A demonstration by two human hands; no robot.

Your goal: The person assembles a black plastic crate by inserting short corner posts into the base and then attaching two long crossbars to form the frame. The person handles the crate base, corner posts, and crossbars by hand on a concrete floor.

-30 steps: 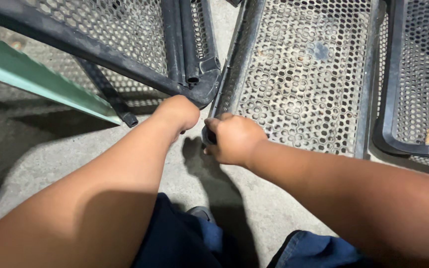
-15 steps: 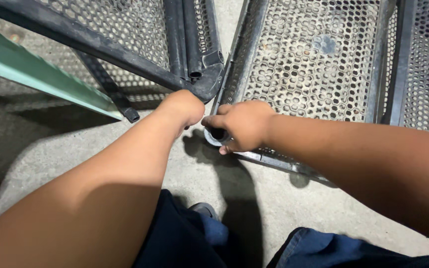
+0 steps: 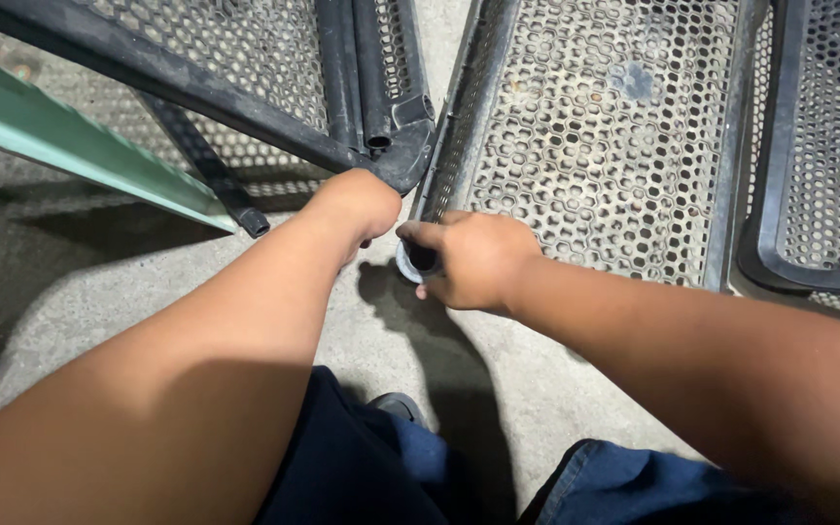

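Perforated metal panel (image 3: pixel 595 146), head view: grey sheet steel punched in a honeycomb pattern, worn and spotted, with a folded rim along each long side. It lies flat on the concrete floor (image 3: pixel 99 321), running from the near middle up toward the top of the frame.

Right hand (image 3: pixel 473 258) sits at the panel's near-left corner, fingers curled tight around a small round part (image 3: pixel 412 261). Part is dark in the middle with a pale rim, mostly hidden by the fingers; cannot tell what it is. Hand is clamped on it, touching the panel's corner edge.

Left hand (image 3: pixel 357 204) is balled into a fist just beside the right hand, knuckles pushed up under the corner of a black frame (image 3: pixel 245 97). Cannot tell whether it grips anything; palm side is hidden.

Black frame: tubular bars, matte, scuffed, with an open tube end (image 3: pixel 378 143) showing near the corner. It carries the same hex mesh and sits tilted, its corner touching the panel's left rim.

Green beam (image 3: pixel 80 146): smooth painted, angled across the left side, under the black frame.

Another black-rimmed mesh tray (image 3: pixel 828 146) at right, rounded corner, just beside the panel.

Floor is rough, grey concrete. Dark blue trousers (image 3: pixel 362 457) at the bottom.
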